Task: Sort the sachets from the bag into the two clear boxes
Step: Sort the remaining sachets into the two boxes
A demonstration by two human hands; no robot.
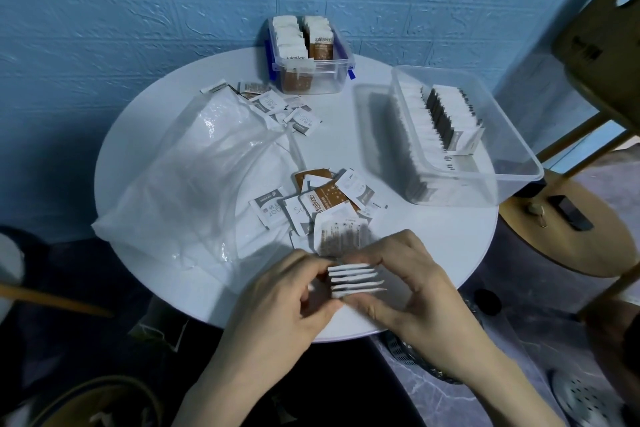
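My left hand (pixel 287 291) and my right hand (pixel 412 284) together pinch a small stack of white sachets (pixel 353 279), held edge-up over the near rim of the round white table (pixel 433 260). Just beyond the hands lies a loose pile of white and brown sachets (pixel 322 204). A crumpled clear plastic bag (pixel 194 177) spreads over the table's left side, with more sachets (pixel 277 107) at its far mouth. A small clear box with blue clips (pixel 308 55) at the back holds upright brown and white sachets. A larger clear box (pixel 460 135) at the right holds a row of white and dark sachets.
A blue textured wall stands behind the table. A wooden chair (pixel 602 45) and a round wooden stool (pixel 561 229) are at the right. A dark bag lies on the floor at the lower left.
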